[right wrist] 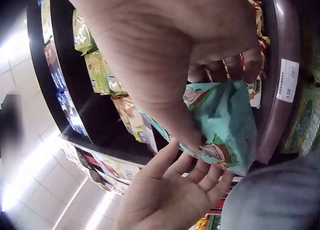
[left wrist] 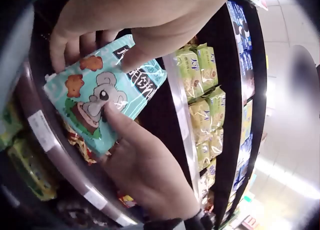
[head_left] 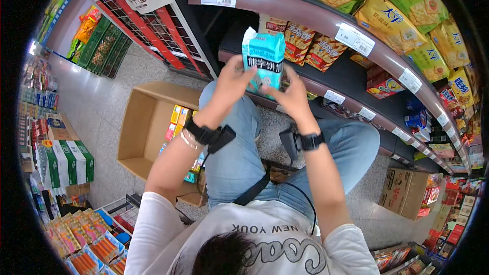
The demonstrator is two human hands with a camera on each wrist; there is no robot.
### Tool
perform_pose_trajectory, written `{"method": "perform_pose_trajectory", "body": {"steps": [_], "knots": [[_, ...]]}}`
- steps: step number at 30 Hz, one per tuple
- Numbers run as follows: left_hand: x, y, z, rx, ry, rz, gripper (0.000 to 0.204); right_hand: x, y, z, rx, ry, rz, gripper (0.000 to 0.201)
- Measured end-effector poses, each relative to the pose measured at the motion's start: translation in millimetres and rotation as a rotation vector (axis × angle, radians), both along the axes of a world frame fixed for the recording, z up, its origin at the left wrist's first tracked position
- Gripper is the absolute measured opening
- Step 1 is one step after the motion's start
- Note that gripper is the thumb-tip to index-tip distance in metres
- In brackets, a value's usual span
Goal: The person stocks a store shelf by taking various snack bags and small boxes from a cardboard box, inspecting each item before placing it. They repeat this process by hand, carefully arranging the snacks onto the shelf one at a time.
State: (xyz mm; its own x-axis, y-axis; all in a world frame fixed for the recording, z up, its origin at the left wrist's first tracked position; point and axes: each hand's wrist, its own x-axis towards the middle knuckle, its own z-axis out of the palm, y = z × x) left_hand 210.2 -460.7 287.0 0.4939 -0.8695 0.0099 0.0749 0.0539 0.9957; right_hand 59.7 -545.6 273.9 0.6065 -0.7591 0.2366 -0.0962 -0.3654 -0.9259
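Both hands hold a teal snack packet (head_left: 264, 53) upright in front of the lower shelf. Its front carries dark lettering, a cartoon bear and brown biscuits, plain in the left wrist view. My left hand (head_left: 230, 87) grips one side, thumb across the face and fingers behind. On the opposite side my right hand (head_left: 292, 98) grips it too, its thumb (left wrist: 125, 125) pressed over the bear picture. In the right wrist view, the left fingers (right wrist: 200, 172) curl along the packet's edge. Right behind it stand red and yellow snack packs (head_left: 299, 39) on the shelf.
An open cardboard box (head_left: 137, 127) with several coloured packs stands left of my legs. The upper shelf edge (head_left: 290, 7) curves close over the lower shelf, loaded with green and yellow cracker bags (head_left: 389, 18). Another carton (head_left: 402, 191) is at right; a green crate (head_left: 104, 46) stands far left.
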Motion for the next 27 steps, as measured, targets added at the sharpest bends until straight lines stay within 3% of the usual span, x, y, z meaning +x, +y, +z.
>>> {"method": "perform_pose_trajectory", "body": {"steps": [2,5,9,10,13,16,19,27], "knots": [[18,-23,-4,0.024,-0.063,0.012,0.027,16,-22,-18,-0.213,0.014,-0.114,0.068],[35,-52,-13,0.052,-0.175,0.054,0.024,39,-44,-31,-0.169,-0.011,-0.166,0.069],[45,-74,-15,0.079,-0.214,0.118,0.024,58,-62,-39,-0.146,0.142,-0.225,0.048],[46,-78,-17,0.08,-0.205,0.129,0.024,64,-66,-43,-0.362,0.076,-0.309,0.046],[54,-90,-30,0.085,-0.228,0.171,0.024,72,-75,-50,-0.555,0.142,-0.427,0.047],[63,-104,-50,0.084,-0.234,0.185,0.024,75,-79,-50,-0.388,0.269,-0.397,0.042],[66,-110,-66,0.138,-0.141,0.194,0.026,76,-84,-61,-0.336,0.25,-0.402,0.034],[73,-116,-75,0.186,-0.172,0.226,0.03,77,-83,-74,-0.36,0.164,-0.399,0.028]]}}
